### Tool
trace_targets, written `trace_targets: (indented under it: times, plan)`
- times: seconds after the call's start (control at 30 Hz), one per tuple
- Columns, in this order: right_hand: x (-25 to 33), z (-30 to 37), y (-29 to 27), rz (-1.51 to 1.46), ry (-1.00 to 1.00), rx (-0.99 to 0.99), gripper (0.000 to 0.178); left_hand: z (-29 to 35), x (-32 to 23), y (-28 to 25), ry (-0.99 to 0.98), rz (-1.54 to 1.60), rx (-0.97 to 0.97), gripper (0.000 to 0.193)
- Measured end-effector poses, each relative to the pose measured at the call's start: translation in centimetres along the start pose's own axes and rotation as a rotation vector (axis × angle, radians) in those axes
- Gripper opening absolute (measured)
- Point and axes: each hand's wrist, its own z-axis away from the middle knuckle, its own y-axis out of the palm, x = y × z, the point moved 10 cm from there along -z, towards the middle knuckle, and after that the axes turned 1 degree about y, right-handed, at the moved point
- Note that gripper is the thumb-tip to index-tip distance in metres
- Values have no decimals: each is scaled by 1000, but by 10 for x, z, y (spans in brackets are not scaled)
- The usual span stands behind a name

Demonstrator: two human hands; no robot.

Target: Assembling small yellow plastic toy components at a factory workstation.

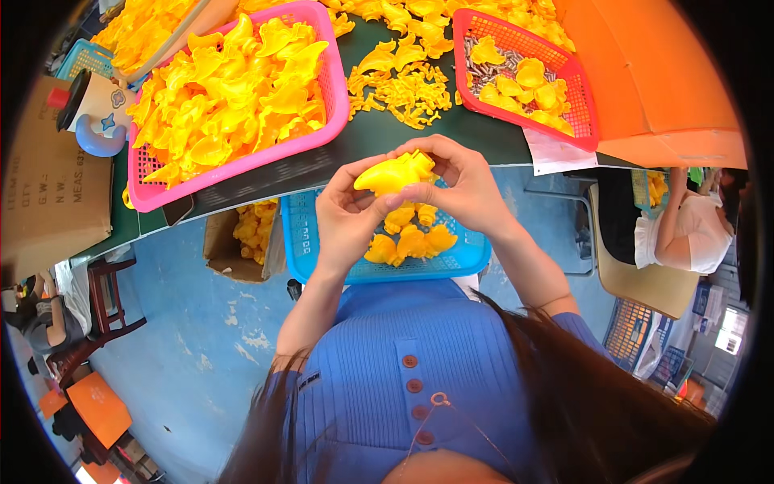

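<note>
Between them, my left hand (pixel 347 211) and my right hand (pixel 463 185) hold a yellow plastic part (pixel 395 173), rounded and hollow-looking, with small prongs at its top end. Fingers and thumbs of both hands close round it from either side. Directly below, a blue plastic basket (pixel 300 242) sits in front of my body and holds several yellow parts (pixel 411 244). Past my hands on the dark green table (pixel 367 133) lies a pile of small yellow pieces (pixel 411 89).
A pink basket (pixel 343 101) heaped with yellow shells stands left, beside a cup-like container (pixel 101 113). At right, a red basket (pixel 588 121) holds yellow pieces and small metal parts, near an orange box (pixel 653 81). Other people (pixel 685 226) sit nearby. A cardboard box (pixel 222 250) stands on the floor.
</note>
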Motion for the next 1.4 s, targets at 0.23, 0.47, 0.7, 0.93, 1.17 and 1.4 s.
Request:
trace_targets:
  times: [0.23, 0.47, 0.7, 0.93, 1.17, 1.4]
  plan:
    - [7, 1, 0, 37, -59, 15, 42, 1, -6, 4, 75, -42, 42, 46]
    - [16, 6, 1, 25, -67, 43, 38, 8, -11, 3, 127, -87, 17, 50]
    - [6, 4, -2, 195, -20, 41, 34, 5, -5, 0, 35, -18, 42, 47]
    - [56, 17, 30, 778, -653, 106, 45, 6, 48, -6, -391, 391, 5, 42]
    - [36, 11, -1, 409, -403, -11, 37, 6, 44, 2, -335, 466, 209, 55]
    - [-7, 10, 4, -233, -64, -36, 30, 5, -15, -6, 265, 52, 60, 74]
